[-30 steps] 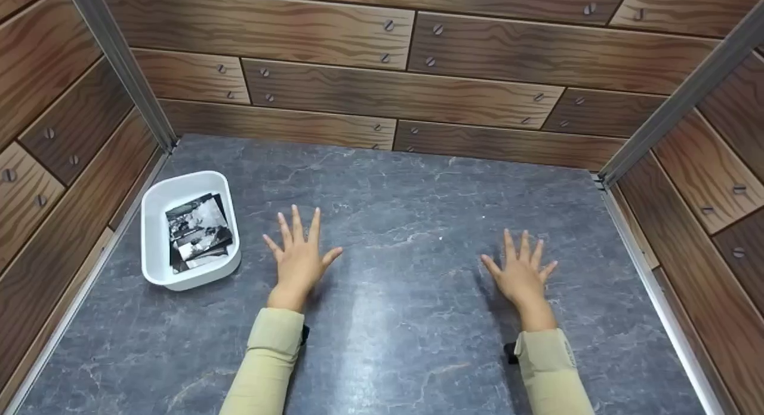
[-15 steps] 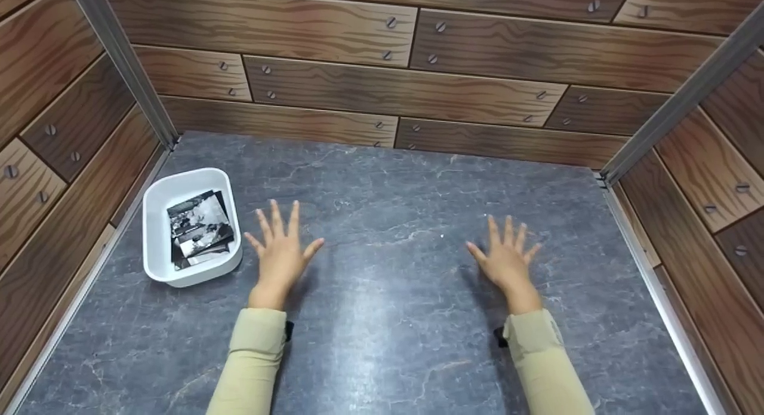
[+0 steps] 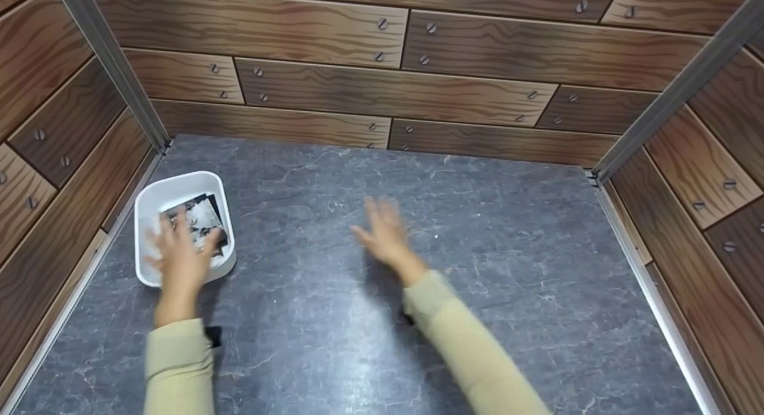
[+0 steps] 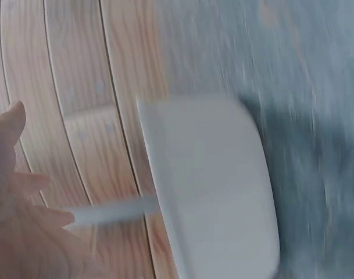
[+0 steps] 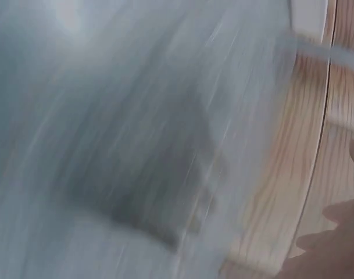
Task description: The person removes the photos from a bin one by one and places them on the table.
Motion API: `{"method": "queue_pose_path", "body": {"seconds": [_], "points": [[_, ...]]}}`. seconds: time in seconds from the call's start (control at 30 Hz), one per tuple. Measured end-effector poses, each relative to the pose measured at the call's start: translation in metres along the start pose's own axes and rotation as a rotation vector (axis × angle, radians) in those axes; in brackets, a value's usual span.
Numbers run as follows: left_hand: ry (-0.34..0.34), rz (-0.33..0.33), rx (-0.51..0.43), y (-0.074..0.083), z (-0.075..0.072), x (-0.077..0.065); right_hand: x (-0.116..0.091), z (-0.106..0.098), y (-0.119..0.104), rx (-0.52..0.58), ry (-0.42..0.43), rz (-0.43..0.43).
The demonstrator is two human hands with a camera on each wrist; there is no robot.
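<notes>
A white plastic tub (image 3: 145, 224) with rounded corners stands at the left of the grey marbled tabletop. In it lies a loose stack of black-and-white picture cards (image 3: 206, 215), partly covered by my left hand. That left hand (image 3: 181, 263), blurred and with fingers spread, is over the tub's near part. The left wrist view has the tub's outer side (image 4: 217, 186) beside the hand (image 4: 25, 215). Over the middle of the tabletop is my right hand (image 3: 385, 233), its fingers extended and holding nothing. Only its edge (image 5: 333, 232) shows in the right wrist view.
Wood-patterned panels (image 3: 322, 86) wall in the back and both sides. Grey metal posts (image 3: 113, 68) rise at the back corners, and a pale metal strip (image 3: 638, 271) runs along the right edge. Small white specks lie on the tabletop (image 3: 507, 224).
Both hands have swung left. The left hand has gone from beside the tub to over it, and the right hand from the right side to the middle. The tub has stayed put.
</notes>
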State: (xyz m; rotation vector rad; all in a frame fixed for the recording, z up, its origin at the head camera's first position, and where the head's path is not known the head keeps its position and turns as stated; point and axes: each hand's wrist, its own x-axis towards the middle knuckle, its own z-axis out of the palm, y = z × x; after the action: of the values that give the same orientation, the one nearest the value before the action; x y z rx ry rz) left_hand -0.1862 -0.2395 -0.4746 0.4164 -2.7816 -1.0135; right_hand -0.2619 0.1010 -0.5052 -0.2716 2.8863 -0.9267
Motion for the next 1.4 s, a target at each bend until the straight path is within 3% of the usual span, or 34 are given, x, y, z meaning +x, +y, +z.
{"method": "queue_pose_path", "body": {"seconds": [0.1,0.23,0.43,0.6,0.83,1.07,1.4], "points": [[0.020,-0.074,-0.051,-0.020,-0.013,-0.002,0.007,0.028,-0.036,0.230,-0.039,-0.023],[0.106,-0.144,-0.147,-0.041,-0.024,-0.006,0.012,0.061,-0.077,0.489,-0.081,0.014],[0.236,-0.236,-0.394,-0.063,-0.025,-0.011,0.009,0.104,-0.120,0.720,-0.097,0.145],[0.217,-0.351,-0.498,-0.069,-0.021,-0.013,0.004,0.128,-0.141,0.860,-0.127,0.220],[0.142,-0.456,-0.569,-0.071,-0.020,-0.010,0.004,0.138,-0.157,0.830,-0.151,0.176],[0.133,-0.551,-0.578,-0.073,-0.019,-0.003,0.005,0.145,-0.165,0.883,-0.200,0.171],[0.077,-0.520,-0.518,-0.076,-0.020,-0.003,0.003,0.151,-0.169,0.869,-0.198,0.130]]}}
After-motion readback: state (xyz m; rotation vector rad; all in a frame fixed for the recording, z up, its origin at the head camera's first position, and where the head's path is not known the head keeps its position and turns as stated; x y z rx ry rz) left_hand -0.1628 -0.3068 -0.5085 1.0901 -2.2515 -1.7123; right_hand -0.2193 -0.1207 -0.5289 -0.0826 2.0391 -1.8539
